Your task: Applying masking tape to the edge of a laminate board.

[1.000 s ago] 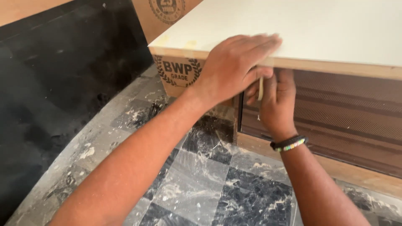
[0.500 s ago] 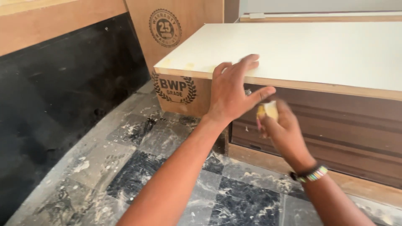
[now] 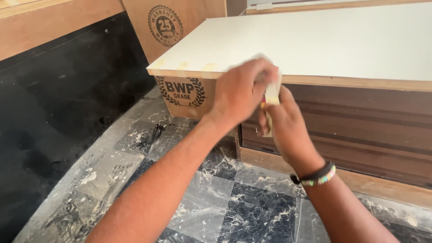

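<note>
Two hands meet at front edge of white laminated plywood board (image 3: 324, 42). Left hand (image 3: 240, 92) curled shut over pale strip of edge tape or cloth (image 3: 272, 92); right hand (image 3: 288, 130) just below it, fingers pinched on same strip. Strip sits between hands, touching board's raw wood edge (image 3: 360, 82). Judged progress: edge beside hands bare, pale smears on corner left of left hand; most left. No containers in view. Beaded wristband (image 3: 317, 176) on right wrist.

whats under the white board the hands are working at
Under the white board sit a dark ribbed panel and a stamped plywood sheet. The left hand and right hand, pinching a pale strip, cover the middle.
</note>
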